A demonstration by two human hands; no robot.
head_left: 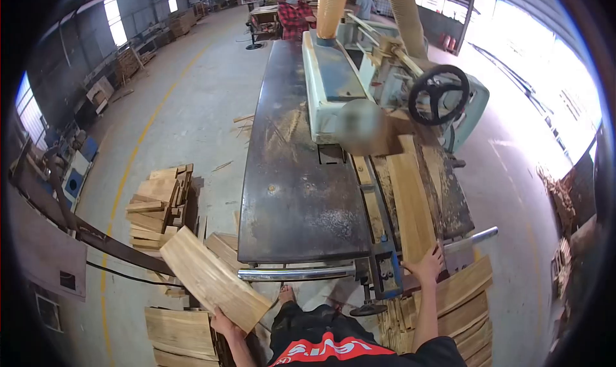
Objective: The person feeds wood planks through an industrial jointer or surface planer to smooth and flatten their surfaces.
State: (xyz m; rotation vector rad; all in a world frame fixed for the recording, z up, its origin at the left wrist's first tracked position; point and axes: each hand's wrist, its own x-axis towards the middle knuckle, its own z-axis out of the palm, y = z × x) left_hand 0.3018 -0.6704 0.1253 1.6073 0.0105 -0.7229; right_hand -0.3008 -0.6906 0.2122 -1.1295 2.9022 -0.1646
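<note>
Surface point(292, 194) of dark steel runs long and narrow away from the person, its near edge closed by a roller bar point(295, 274). Left hand point(221, 322) is low and outside the surface's left edge, closed around the near end of a loose plank point(212, 277), which is held tilted in the air above the floor, clear of the machine. Right hand point(427, 264) sits at the near right corner, fingers laid up over the end of a board point(410, 200) that lies flat lengthwise on the right strip of the surface, beside a slotted rail; whether the thumb closes underneath I cannot tell. Handwheel point(439, 94) stands past the board's far end. Open concrete floor point(192, 110) spreads wide to the left. Plank piles crowd the near ground: one stack point(160, 206) left of the surface, a low pile point(179, 332) by the left arm, and a right-side pile point(462, 303) under the right forearm. A co-worker point(295, 17) stands at the far end.
</note>
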